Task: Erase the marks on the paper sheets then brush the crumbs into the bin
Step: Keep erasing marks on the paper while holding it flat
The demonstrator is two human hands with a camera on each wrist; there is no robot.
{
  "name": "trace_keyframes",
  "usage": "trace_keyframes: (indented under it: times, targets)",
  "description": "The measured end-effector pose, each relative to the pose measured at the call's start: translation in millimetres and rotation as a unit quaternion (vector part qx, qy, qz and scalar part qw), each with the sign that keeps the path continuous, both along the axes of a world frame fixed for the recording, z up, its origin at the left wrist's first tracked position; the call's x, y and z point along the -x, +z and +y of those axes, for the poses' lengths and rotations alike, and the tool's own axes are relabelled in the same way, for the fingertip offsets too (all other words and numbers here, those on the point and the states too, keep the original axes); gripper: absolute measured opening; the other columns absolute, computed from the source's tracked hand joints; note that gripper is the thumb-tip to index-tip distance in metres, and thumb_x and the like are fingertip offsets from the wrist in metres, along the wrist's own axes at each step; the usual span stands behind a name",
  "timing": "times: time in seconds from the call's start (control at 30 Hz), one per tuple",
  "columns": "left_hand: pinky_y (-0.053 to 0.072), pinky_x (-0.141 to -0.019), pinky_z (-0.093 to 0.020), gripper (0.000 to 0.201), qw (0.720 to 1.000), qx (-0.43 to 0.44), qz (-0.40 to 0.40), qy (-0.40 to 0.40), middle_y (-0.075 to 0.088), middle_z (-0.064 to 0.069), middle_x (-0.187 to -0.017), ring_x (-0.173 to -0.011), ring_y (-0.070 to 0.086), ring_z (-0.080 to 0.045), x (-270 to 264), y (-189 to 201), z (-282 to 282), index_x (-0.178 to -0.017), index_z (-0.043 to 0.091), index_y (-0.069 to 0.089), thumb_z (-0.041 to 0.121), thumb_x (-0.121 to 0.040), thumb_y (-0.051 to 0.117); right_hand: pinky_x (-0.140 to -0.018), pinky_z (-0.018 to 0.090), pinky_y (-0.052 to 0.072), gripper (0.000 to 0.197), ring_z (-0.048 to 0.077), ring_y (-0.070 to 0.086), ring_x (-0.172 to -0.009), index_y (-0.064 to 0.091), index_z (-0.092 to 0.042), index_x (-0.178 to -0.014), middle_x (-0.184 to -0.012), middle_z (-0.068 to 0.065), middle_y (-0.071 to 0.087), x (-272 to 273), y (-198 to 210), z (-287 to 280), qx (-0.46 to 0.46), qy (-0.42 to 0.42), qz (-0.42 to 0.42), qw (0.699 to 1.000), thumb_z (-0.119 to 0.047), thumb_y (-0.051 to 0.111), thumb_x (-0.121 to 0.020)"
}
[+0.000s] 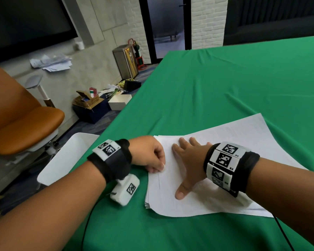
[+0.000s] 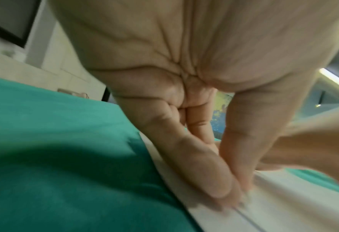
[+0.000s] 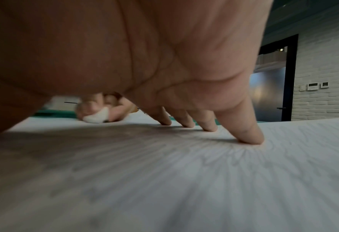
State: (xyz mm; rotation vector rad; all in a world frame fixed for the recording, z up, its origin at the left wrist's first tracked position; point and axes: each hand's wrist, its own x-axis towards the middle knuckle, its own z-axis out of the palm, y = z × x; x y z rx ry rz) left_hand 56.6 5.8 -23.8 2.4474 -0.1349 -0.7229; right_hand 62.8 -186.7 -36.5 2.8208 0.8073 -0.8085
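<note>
The left hand (image 1: 149, 153) pinches a white eraser (image 3: 97, 117) in curled fingers against the left edge of the paper stack (image 1: 234, 140). The right hand (image 1: 188, 160) presses flat, fingers spread, on the stack. The white bin (image 1: 62, 160) sits at the surface's left edge.

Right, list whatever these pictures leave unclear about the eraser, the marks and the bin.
- Eraser: only a white tip shows in the right wrist view; the left hand and its grip cover the rest.
- Pencil line: faint in the head view; any eraser crumbs are too small to see.
- White bin: the left forearm covers part, so its contents are unseen.
- Paper sheets: motion-blurred in the right wrist view.
</note>
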Motion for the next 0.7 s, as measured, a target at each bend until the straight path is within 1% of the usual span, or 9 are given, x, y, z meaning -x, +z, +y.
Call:
trace_keyframes:
  times: [0.1,0.17,0.27,0.37,0.43,0.5,0.57,0.63,0.7]
  targets:
    - [0.064,-0.080,-0.040,0.005,0.997,-0.020,-0.051,0.049,0.077,-0.018,-0.081,-0.075,0.074,-0.029,-27.5,-0.3,4.2,-0.088,0.000,0.074,0.002,-0.084,0.078,-0.119,0.070,0.016,0.162,0.034,-0.008,-0.158,-0.013,-0.022,-0.162,-0.171,0.004,-0.014,-1.5,-1.6,-0.5,0.000,-0.001,0.003,1.000,-0.088,0.079,-0.045]
    - [0.064,-0.080,-0.038,0.002,0.989,-0.067,-0.112,0.068,0.078,-0.011,-0.077,-0.075,0.076,-0.026,-41.9,-1.7,7.4,-0.085,0.004,0.074,0.005,-0.085,0.075,-0.119,0.073,0.016,0.162,0.033,-0.009,-0.158,-0.012,-0.022,-0.162,-0.171,0.002,-0.013,-1.1,-1.1,-1.1,-0.002,-0.002,0.006,1.000,-0.088,0.079,-0.046]
    - [0.064,-0.071,-0.033,0.005,0.976,-0.068,-0.169,0.117,0.075,-0.006,-0.070,-0.067,0.074,-0.020,-49.9,-4.3,16.5,-0.083,0.008,0.071,0.007,-0.087,0.074,-0.118,0.072,0.018,0.161,0.032,-0.004,-0.158,-0.010,-0.022,-0.162,-0.171,0.001,-0.009,-0.9,0.1,-1.5,-0.008,0.004,0.000,1.000,-0.088,0.079,-0.045]
    - [0.061,-0.062,-0.026,0.004,0.972,0.067,-0.135,0.178,0.069,-0.009,-0.078,-0.062,0.067,-0.013,-35.0,0.1,23.0,-0.100,0.005,0.066,0.003,-0.096,0.066,-0.120,0.070,0.017,0.161,0.031,-0.004,-0.158,-0.010,-0.023,-0.162,-0.171,0.001,-0.009,-2.6,-2.0,-2.5,-0.010,0.004,0.002,1.000,-0.088,0.079,-0.045]
    - [0.060,-0.064,-0.024,0.006,0.972,0.149,-0.066,0.167,0.068,-0.012,-0.083,-0.065,0.068,-0.012,-15.0,4.9,21.3,-0.103,0.005,0.065,0.002,-0.100,0.061,-0.120,0.070,0.018,0.162,0.032,-0.003,-0.158,-0.009,-0.022,-0.162,-0.171,0.001,-0.007,-4.0,-3.5,-2.7,-0.014,0.004,0.001,1.000,-0.089,0.079,-0.043]
    - [0.062,-0.073,-0.028,0.008,0.964,0.224,0.095,0.106,0.070,-0.015,-0.088,-0.077,0.073,-0.017,9.7,7.5,15.4,-0.102,0.003,0.065,0.001,-0.101,0.058,-0.119,0.070,0.019,0.164,0.032,-0.001,-0.157,-0.008,-0.020,-0.162,-0.171,0.002,-0.006,-4.0,-4.4,-2.1,-0.018,0.005,-0.004,1.000,-0.089,0.079,-0.041]
    - [0.062,-0.085,-0.032,0.010,0.935,0.257,0.244,0.013,0.071,-0.019,-0.102,-0.093,0.074,-0.025,25.8,3.4,11.7,-0.108,0.001,0.064,0.002,-0.102,0.056,-0.119,0.071,0.017,0.165,0.033,-0.002,-0.158,-0.009,-0.019,-0.162,-0.171,0.002,-0.008,-4.1,-4.0,-1.6,-0.019,0.002,-0.001,1.000,-0.088,0.080,-0.042]
    - [0.060,-0.088,-0.032,0.013,0.928,0.269,0.259,0.006,0.070,-0.018,-0.114,-0.100,0.074,-0.025,23.8,-3.9,11.3,-0.111,0.001,0.065,0.003,-0.102,0.056,-0.120,0.071,0.014,0.165,0.033,-0.006,-0.158,-0.012,-0.020,-0.162,-0.171,0.001,-0.012,-3.6,-2.2,-1.4,-0.015,0.001,0.008,1.000,-0.087,0.081,-0.043]
    - [0.060,-0.086,-0.028,0.012,0.940,0.281,0.167,0.095,0.073,-0.015,-0.109,-0.099,0.074,-0.020,4.6,-12.6,14.6,-0.108,0.000,0.066,0.001,-0.101,0.057,-0.120,0.071,0.013,0.165,0.033,-0.008,-0.158,-0.013,-0.021,-0.162,-0.171,0.001,-0.013,-3.1,-1.0,-1.8,-0.017,0.002,0.015,1.000,-0.087,0.081,-0.043]
